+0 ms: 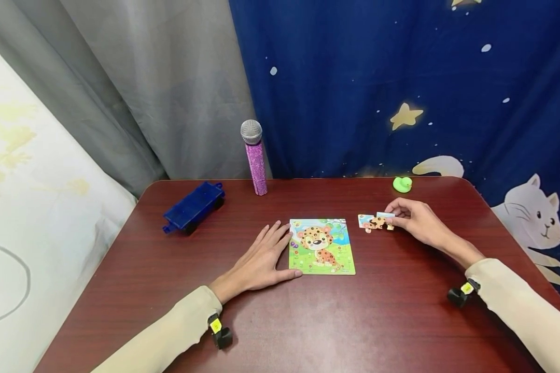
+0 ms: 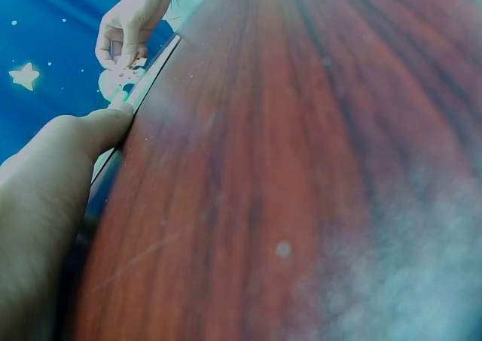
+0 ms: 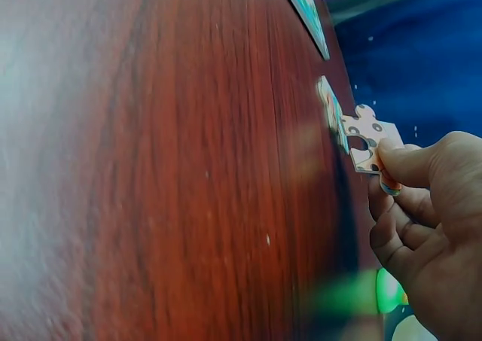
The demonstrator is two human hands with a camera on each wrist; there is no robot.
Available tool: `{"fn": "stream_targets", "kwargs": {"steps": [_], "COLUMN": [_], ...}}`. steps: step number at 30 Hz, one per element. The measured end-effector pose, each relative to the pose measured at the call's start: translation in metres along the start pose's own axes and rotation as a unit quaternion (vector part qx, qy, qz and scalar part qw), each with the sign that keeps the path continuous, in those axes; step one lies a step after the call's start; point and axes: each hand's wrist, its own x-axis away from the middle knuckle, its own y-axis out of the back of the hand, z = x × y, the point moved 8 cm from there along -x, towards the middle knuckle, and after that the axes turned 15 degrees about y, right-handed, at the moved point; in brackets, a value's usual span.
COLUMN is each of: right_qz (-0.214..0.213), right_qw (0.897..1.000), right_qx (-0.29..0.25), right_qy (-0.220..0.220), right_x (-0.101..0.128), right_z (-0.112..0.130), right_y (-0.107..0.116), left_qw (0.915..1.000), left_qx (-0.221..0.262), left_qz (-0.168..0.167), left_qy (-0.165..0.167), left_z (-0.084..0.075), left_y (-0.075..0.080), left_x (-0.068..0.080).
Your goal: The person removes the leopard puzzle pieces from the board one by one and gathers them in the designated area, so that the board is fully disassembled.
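First, in the head view, we locate the puzzle board (image 1: 322, 246) lying flat on the table (image 1: 336, 321). Our left hand (image 1: 260, 261) is spread, with fingers and thumb at the board's 9 and 7 o'clock edges. Our right hand (image 1: 415, 220) pinches a puzzle piece (image 1: 383, 219) at the board's 2 o'clock, with a loose piece (image 1: 365, 219) just beside it. We judge the held piece light, thin and stiff; its smooth printed face may slip slightly.

Next, in the left wrist view, we see the left thumb against the board's edge; the left fingers are hidden. The right hand pinches beyond, at 12 o'clock.

Finally, in the right wrist view, the held piece shows dark spots on pale orange, a whitish corner, a knob at 12 o'clock and a rounded socket at 9. We grip the broad body between thumb and fingers; we treat the knobs as fragile and avoid bending them.
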Motion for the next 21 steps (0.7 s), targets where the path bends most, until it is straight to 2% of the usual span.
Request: {"fn": "stream_targets", "kwargs": {"steps": [10,16,21], "right_qz": [-0.006,-0.002,-0.008], "right_qw": [1.000,1.000,0.998], "right_qx": [-0.004,0.021,0.054], "right_qy": [-0.016,-0.008,0.019], "right_x": [0.005,0.006,0.004], "right_z": [-0.019,-0.023,-0.021], "right_y": [0.003,0.002,0.002], "left_qw": [1.0000,1.0000,1.0000], "left_qx": [-0.003,-0.001,0.001], "left_qz": [0.000,-0.001,-0.004], "left_qy": [0.002,-0.001,-0.003], "left_z": [0.000,0.000,0.001], "left_y": [-0.001,-0.001,0.000], "left_x": [0.000,0.000,-0.001]}}
